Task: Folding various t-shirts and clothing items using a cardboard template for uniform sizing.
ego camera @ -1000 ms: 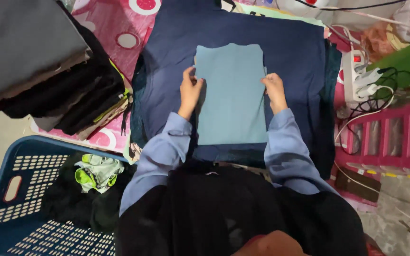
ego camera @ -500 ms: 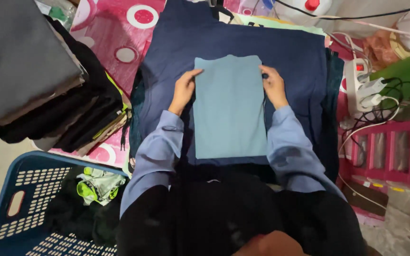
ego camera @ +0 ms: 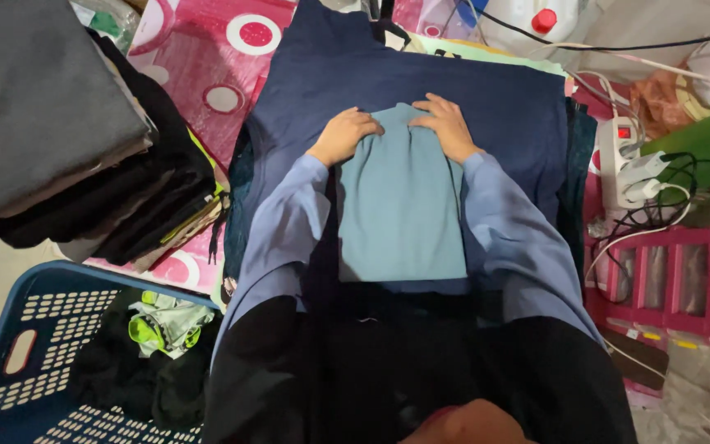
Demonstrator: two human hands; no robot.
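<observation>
Head view: both hands (ego camera: 396, 131) press flat on folded teal garment (ego camera: 400, 214).

The person wears long, loose light-blue sleeves (ego camera: 289, 222) reaching the wrists, over a black garment (ego camera: 388, 370) across the lap. The left hand (ego camera: 343, 134) and right hand (ego camera: 447, 123) are bare.

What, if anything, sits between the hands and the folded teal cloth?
Nothing visible. The left hand and right hand both rest directly on the far edge of the folded teal cloth, which lies on the navy fabric.
</observation>
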